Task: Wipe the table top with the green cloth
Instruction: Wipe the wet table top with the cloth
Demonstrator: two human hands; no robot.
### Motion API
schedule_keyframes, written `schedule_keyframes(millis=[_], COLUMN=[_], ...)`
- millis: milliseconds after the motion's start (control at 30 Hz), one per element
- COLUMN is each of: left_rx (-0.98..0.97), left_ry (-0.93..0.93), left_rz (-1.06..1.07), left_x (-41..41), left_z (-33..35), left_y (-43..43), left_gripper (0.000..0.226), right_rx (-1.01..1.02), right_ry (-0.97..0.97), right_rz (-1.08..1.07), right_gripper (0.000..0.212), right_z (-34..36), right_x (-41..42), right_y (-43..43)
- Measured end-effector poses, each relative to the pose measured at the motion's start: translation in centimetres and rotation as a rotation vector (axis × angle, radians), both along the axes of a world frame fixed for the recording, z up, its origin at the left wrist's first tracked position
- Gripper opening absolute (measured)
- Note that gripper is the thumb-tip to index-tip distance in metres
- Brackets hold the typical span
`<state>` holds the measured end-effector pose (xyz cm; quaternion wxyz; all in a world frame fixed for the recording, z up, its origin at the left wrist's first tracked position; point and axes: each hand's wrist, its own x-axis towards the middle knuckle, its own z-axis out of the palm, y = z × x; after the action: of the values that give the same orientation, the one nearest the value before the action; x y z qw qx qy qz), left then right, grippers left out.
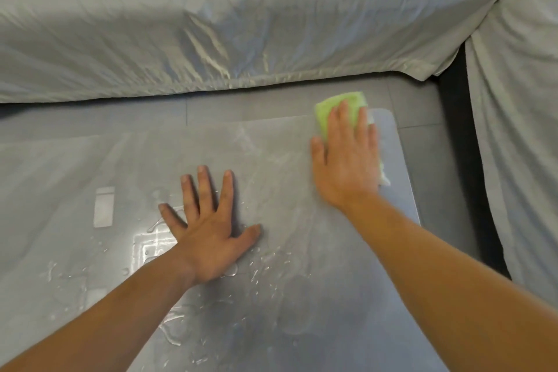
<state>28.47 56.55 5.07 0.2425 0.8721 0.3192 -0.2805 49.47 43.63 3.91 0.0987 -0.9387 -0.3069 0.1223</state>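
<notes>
The glossy grey table top (287, 296) fills the lower half of the view, with water streaks and droplets across its middle and left. The green cloth (327, 110) lies folded at the table's far right corner. My right hand (347, 157) presses flat on the cloth, fingers pointing away from me, covering most of it. My left hand (208, 229) rests flat on the wet table middle, fingers spread, holding nothing.
A sofa under a grey satin cover (241, 24) runs along the far side, and another covered section (519, 145) stands at the right. A strip of grey tiled floor (422, 106) separates the table from them. The table's right edge (407, 178) lies close to my right hand.
</notes>
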Motion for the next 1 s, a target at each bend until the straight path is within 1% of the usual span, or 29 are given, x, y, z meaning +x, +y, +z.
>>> schedule_keyframes(millis=[67, 100, 133, 167, 267, 300, 333, 367, 433, 467, 500, 533, 567, 667, 700, 733, 767, 833, 900, 933, 967, 1000], left_rx=[-0.009, -0.016, -0.02, -0.023, -0.029, -0.033, -0.036, -0.038, -0.053, -0.061, -0.067, -0.077, -0.095, -0.137, -0.148, -0.161, -0.168, -0.109, 0.07, 0.162, 0.229, 0.275], left_ry=[0.006, 0.012, 0.015, 0.017, 0.025, 0.025, 0.02, 0.015, 0.016, 0.012, 0.0, -0.012, -0.025, -0.065, -0.071, -0.084, -0.103, -0.131, -0.176, -0.211, -0.239, -0.257], left_rz=[-0.003, -0.004, -0.009, -0.017, -0.034, -0.037, -0.037, -0.033, -0.019, -0.014, -0.013, -0.014, -0.015, -0.018, -0.024, -0.024, -0.016, -0.01, -0.052, -0.077, -0.099, -0.116], left_x=[0.1, 0.1, 0.1, 0.1, 0.0, 0.0, 0.0, 0.0, 0.1, 0.1, 0.0, -0.1, -0.2, -0.7, -0.8, -0.9, -1.0, -1.3, -2.1, -2.6, -2.9, -3.2], left_z=[0.1, 0.2, 0.2, 0.2, 0.4, 0.4, 0.2, 0.1, 0.1, 0.1, -0.1, -0.2, -0.3, -0.4, -0.4, -0.4, -0.3, -0.4, -0.6, -0.9, -1.2, -1.6], left_y=[0.1, 0.2, 0.2, 0.3, 0.3, 0.4, 0.4, 0.4, 0.4, 0.4, 0.5, 0.6, 0.8, 1.3, 1.4, 1.5, 1.6, 1.6, 1.4, 1.3, 1.2, 1.1], left_gripper=[0.106, 0.108, 0.109, 0.11, 0.11, 0.11, 0.11, 0.11, 0.111, 0.112, 0.112, 0.112, 0.112, 0.111, 0.11, 0.11, 0.109, 0.103, 0.091, 0.085, 0.082, 0.081], right_rx=[0.021, 0.019, 0.031, 0.03, -0.051, -0.07, -0.071, -0.057, -0.056, -0.061, -0.063, -0.059, -0.058, -0.054, -0.055, -0.054, -0.049, -0.046, -0.077, -0.094, -0.104, -0.097], right_ry=[-0.001, 0.014, 0.026, 0.027, 0.025, 0.015, -0.011, -0.03, -0.042, -0.039, -0.034, -0.035, -0.036, -0.043, -0.044, -0.045, -0.046, -0.048, -0.047, -0.066, -0.083, -0.092], right_rz=[0.369, 0.518, 0.594, 0.561, 0.141, 0.082, 0.1, 0.195, 0.484, 0.586, 0.632, 0.617, 0.552, 0.199, 0.124, 0.105, 0.153, 0.389, 0.612, 0.628, 0.555, 0.406], right_gripper=[0.064, 0.063, 0.062, 0.061, 0.065, 0.068, 0.07, 0.07, 0.068, 0.067, 0.066, 0.065, 0.063, 0.063, 0.064, 0.064, 0.064, 0.062, 0.061, 0.06, 0.06, 0.058], right_z=[-0.1, -0.1, -0.1, -0.2, 0.1, 0.0, -0.1, -0.3, -0.3, -0.1, 0.0, 0.0, -0.1, -0.3, -0.4, -0.5, -0.5, -0.5, -0.2, -0.2, -0.3, -0.4], right_x=[-3.8, -3.9, -2.5, -0.7, 3.4, 2.5, 0.8, -1.3, -4.8, -5.0, -4.3, -3.3, -2.3, -0.9, -1.6, -2.7, -4.1, -6.3, -6.1, -5.0, -3.7, -2.4], right_y=[-1.1, -2.2, -2.9, -2.8, -0.2, 0.9, 1.6, 1.8, 0.5, -0.6, -1.3, -1.6, -1.4, 1.2, 2.2, 2.9, 3.1, 1.9, 0.0, -0.5, -0.6, -0.3])
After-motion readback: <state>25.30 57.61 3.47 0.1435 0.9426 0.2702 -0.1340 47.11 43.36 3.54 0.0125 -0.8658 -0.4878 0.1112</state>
